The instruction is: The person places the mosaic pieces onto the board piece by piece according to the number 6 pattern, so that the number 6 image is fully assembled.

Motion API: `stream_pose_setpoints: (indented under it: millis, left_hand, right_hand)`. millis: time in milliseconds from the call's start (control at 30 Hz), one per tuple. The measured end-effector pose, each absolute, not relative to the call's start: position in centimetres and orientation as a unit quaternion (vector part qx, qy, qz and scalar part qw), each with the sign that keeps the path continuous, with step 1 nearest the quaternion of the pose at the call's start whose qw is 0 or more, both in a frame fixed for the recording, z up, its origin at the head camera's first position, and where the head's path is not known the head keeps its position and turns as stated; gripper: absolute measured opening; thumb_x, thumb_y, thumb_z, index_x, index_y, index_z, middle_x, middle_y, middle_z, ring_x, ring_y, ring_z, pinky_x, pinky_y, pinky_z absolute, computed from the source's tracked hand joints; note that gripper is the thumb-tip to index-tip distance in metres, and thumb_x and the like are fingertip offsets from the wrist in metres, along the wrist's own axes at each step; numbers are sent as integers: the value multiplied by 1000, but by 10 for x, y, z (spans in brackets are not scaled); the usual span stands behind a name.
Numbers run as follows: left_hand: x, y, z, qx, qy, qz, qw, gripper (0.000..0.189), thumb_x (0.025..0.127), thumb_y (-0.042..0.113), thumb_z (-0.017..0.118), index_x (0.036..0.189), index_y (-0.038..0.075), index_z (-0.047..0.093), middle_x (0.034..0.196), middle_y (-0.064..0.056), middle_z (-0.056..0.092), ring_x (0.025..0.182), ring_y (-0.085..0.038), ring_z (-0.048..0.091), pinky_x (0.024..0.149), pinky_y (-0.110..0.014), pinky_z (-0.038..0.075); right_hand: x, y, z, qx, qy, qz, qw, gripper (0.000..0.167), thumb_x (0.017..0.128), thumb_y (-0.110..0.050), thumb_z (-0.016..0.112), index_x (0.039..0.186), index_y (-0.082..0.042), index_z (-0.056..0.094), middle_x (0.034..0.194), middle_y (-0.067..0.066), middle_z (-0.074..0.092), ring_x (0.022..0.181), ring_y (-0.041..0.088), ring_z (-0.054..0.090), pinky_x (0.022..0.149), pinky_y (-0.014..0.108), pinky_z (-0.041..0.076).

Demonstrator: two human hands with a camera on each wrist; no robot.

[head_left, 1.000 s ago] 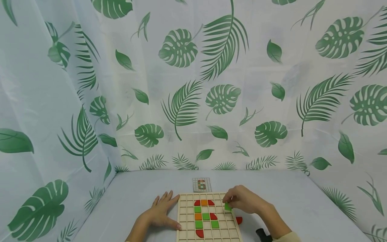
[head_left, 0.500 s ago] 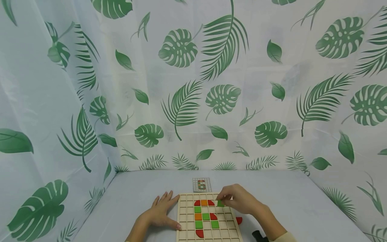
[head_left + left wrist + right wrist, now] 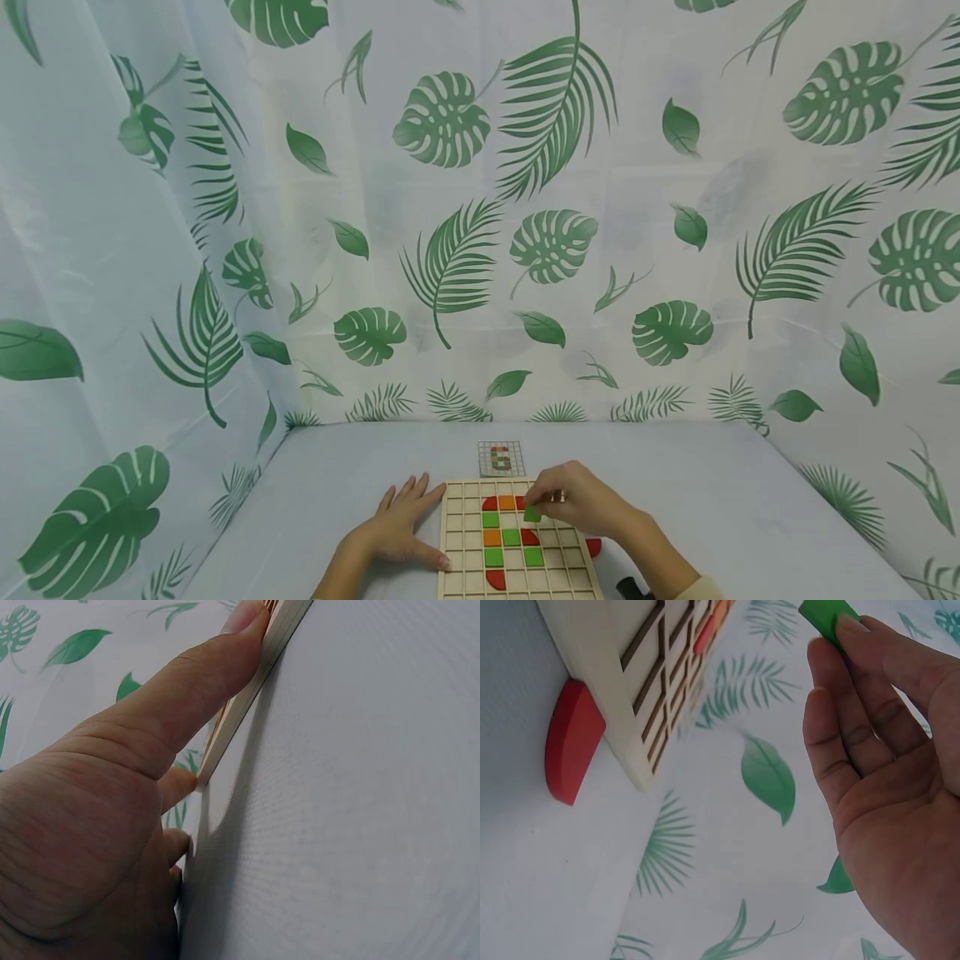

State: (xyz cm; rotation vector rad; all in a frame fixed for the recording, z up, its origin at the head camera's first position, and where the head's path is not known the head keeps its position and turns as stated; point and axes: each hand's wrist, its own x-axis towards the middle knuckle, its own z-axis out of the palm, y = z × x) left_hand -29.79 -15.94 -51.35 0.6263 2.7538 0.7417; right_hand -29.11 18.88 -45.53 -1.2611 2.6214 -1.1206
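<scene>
My right hand pinches a green square tile between thumb and fingers, just over the upper part of a wooden grid board. Against the board's left edge my left hand lies with fingers spread, its thumb resting on the rim; the left wrist view shows the thumb at that edge. Set in the grid are an orange tile, a red quarter-round, a green tile and several more. The red piece at the top right is partly covered by my right fingers.
A small pattern card with a coloured figure 6 lies behind the board. One red quarter-round sits on the white table beyond the right edge. A black object is near my right forearm. Leaf-print cloth hangs around the table.
My right hand has carried the green tile leftward across the board, from near its right edge to beside the upper red piece. The left hand has stayed in place.
</scene>
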Motion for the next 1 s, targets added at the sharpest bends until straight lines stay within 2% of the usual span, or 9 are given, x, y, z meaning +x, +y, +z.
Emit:
stream_pose_setpoints:
  millis: [200, 400, 667, 867, 1000]
  left_hand:
    - [-300, -162, -516, 215, 937, 251, 109, 119, 68, 70, 86, 163, 19, 36, 172, -23, 19, 161, -45, 11, 125, -72, 2]
    - [-302, -161, -518, 209, 938, 252, 113, 119, 67, 72, 85, 163, 20, 36, 172, -22, 19, 161, -44, 11, 125, -72, 2]
    - [-301, -161, -518, 207, 939, 250, 115, 120, 67, 73, 85, 163, 21, 36, 173, -22, 19, 162, -44, 10, 125, -72, 3]
    - [-301, -161, -518, 209, 938, 251, 114, 120, 68, 72, 85, 163, 21, 35, 173, -22, 19, 161, -44, 10, 125, -72, 2]
    - [-302, -161, -519, 212, 938, 252, 111, 119, 68, 71, 85, 163, 20, 36, 172, -22, 19, 161, -44, 10, 125, -72, 2]
  right_hand:
    - [-290, 182, -460, -416, 830, -370, 36, 18, 92, 0, 75, 103, -12, 82, 100, -2, 80, 87, 3, 70, 75, 23, 61]
    - [-288, 176, -467, -435, 813, -382, 68, 15, 91, 3, 75, 101, -7, 81, 99, 4, 80, 83, 3, 72, 72, 23, 62]
    - [-284, 169, -469, -438, 816, -368, 80, 14, 89, 0, 78, 100, -8, 82, 97, -1, 80, 80, -2, 69, 71, 21, 61]
    - [-280, 162, -470, -421, 822, -367, 115, 14, 88, -2, 80, 98, -10, 83, 95, -7, 80, 78, -3, 69, 71, 19, 60]
    - [-278, 159, -472, -442, 810, -366, 124, 14, 87, 1, 79, 97, -9, 83, 95, -5, 80, 79, -2, 71, 70, 19, 61]
